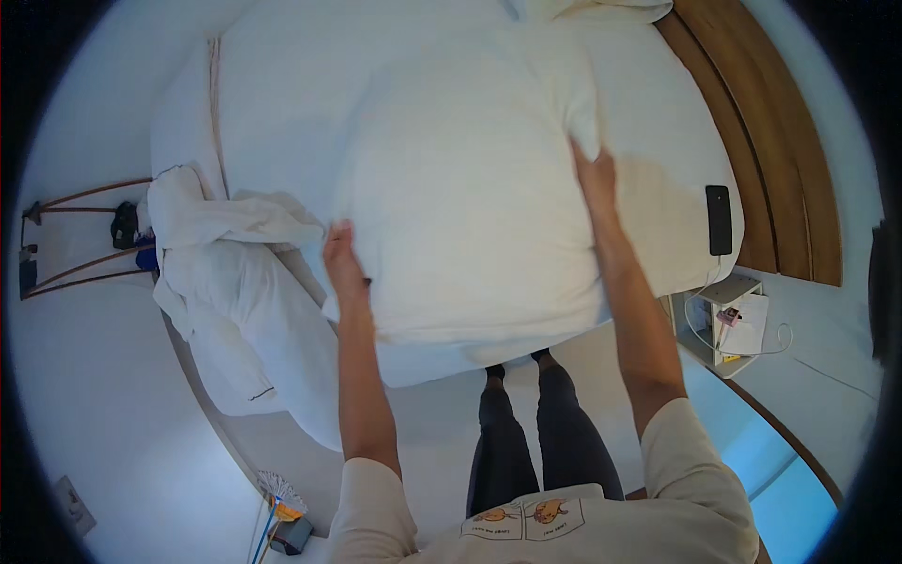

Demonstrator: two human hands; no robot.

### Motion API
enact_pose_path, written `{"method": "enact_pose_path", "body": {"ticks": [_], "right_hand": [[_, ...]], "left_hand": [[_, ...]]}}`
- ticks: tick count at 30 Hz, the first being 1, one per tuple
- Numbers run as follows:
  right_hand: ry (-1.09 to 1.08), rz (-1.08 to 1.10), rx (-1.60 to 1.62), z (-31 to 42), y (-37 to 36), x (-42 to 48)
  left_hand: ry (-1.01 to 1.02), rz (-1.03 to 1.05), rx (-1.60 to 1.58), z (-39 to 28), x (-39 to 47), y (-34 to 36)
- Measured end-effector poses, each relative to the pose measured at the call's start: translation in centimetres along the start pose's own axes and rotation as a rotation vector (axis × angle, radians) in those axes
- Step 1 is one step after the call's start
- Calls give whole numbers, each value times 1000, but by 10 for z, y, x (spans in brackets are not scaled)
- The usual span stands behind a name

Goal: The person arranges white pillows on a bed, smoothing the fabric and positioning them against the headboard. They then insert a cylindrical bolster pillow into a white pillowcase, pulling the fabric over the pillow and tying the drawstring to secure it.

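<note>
A large, plump white pillow (465, 190) spans the space between my hands above the bed. My left hand (344, 261) holds its left edge, thumb side up. On the other side, my right hand (597, 180) grips a bunched fold of its fabric near the right edge. Underneath and around it lies the white sheet (282, 106) on the mattress. Crumpled white bedding (239, 303) is heaped at the left and hangs over the bed's near side. The pillow hides much of the sheet below it.
A black phone (719, 220) with a white cable lies by the wooden headboard (768, 141). Below it stands a small shelf unit (736, 289) holding papers. A wooden-framed rack (91, 197) is at far left; a dustpan (290, 537) sits at lower left.
</note>
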State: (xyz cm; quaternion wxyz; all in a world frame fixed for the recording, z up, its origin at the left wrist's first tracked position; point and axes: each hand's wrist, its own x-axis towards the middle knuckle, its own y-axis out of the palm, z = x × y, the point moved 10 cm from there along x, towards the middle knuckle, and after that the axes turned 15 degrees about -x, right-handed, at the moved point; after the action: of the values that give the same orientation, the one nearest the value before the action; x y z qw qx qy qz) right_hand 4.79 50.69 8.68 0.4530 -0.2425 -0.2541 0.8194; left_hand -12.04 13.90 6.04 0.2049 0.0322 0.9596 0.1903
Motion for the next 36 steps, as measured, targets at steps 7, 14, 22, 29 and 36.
{"method": "enact_pose_path", "body": {"ticks": [7, 14, 22, 29, 36], "right_hand": [[-355, 268, -480, -10, 52, -2], [-651, 312, -616, -124, 39, -137], [-391, 60, -716, -168, 13, -90], [-767, 50, -413, -44, -76, -174], [-491, 858, -740, -95, -9, -177]], "left_hand": [[151, -40, 867, 66, -24, -117], [439, 483, 1385, 121, -139, -87], [650, 493, 1314, 76, -94, -75], [368, 123, 1277, 45, -201, -162], [125, 111, 1517, 13, -105, -124]]}}
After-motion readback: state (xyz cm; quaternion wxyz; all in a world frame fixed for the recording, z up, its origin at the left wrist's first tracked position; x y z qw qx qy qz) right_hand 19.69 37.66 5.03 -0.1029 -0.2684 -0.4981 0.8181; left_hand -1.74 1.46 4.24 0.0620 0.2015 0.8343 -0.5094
